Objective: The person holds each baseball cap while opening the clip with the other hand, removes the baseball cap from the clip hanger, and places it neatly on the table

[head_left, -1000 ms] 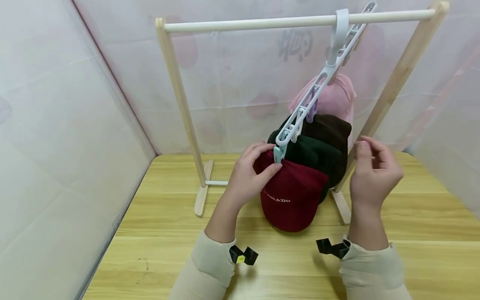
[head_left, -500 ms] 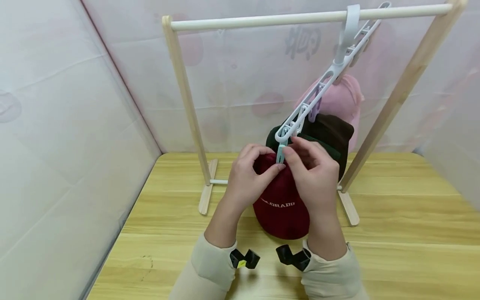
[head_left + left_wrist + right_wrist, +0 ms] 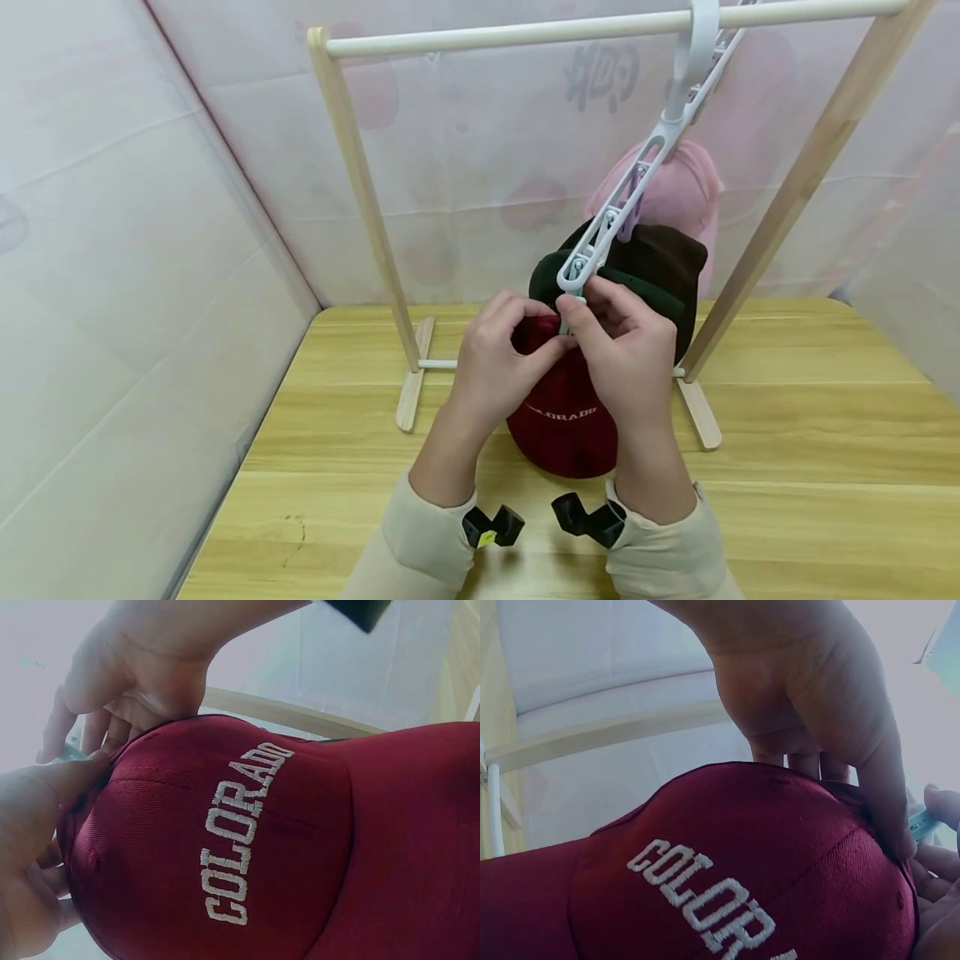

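While my left hand (image 3: pixel 498 367) curls around the top left of the red cap (image 3: pixel 561 425), its thumb presses into the crown. The cap is dark red ribbed cloth with COLORADO stitched in white, hanging low over the middle of the wooden table (image 3: pixel 315 433). My right hand (image 3: pixel 630 358) pinches the pale blue clip (image 3: pixel 922 823) at the cap's top, under the white hanger (image 3: pixel 611 225). Behind it, on the far right, hang green (image 3: pixel 637 287), brown (image 3: pixel 667 254) and pink (image 3: pixel 686 196) caps.

Right hand (image 3: pixel 630 358) brought in from beside the rack to the clip above the red cap (image 3: pixel 558 429). Now pinching there, touching the left hand (image 3: pixel 498 362).
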